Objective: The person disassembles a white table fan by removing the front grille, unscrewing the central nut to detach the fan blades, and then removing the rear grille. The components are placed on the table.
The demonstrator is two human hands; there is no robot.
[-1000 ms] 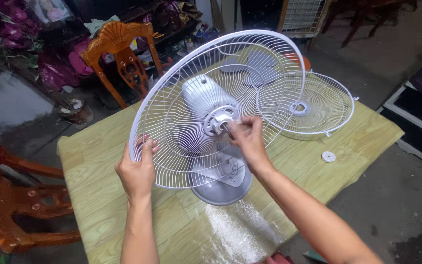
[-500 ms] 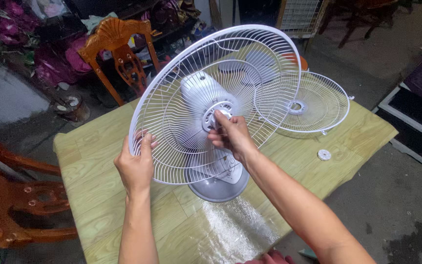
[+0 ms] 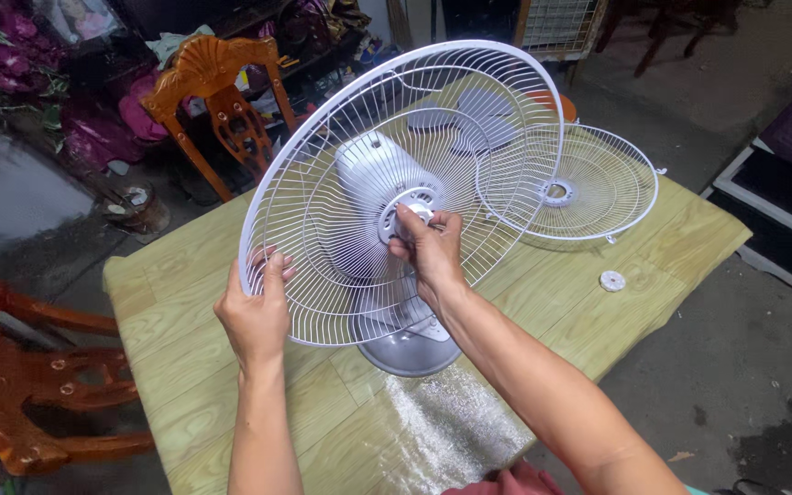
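Right hand (image 3: pixel 425 249) pinches, with fingertips drawn together, the small white hub nut (image 3: pixel 414 213) at the centre of the round white wire fan guard (image 3: pixel 396 183), where the guard meets the grey plastic motor housing (image 3: pixel 368 197) behind it. Left hand (image 3: pixel 257 316) grips the guard's lower left rim, its fingers curled through the wires and closed on them.

The guard stands nearly upright, tilted a little back, its open dished face turned toward the person; its axis runs through the hub away from the person and slightly upward. It sits on the fan body, whose round grey base (image 3: pixel 410 353) rests near the middle of the yellowish wood-grain desk (image 3: pixel 185 302).

Behind and to the right, the second white wire guard (image 3: pixel 588 183) lies flat on the desk, its rim overlapped in view by the upright guard; grey fan blades (image 3: pixel 469 124) show through the wires beyond. A small white round cap (image 3: pixel 612 280) lies alone near the desk's right edge, well apart from both hands.

The near part of the desk in front of the base is bare, with a shiny patch. An orange carved wooden chair (image 3: pixel 217 92) stands past the far left corner, and a red-brown wooden chair (image 3: pixel 29 385) stands just beside the left edge.
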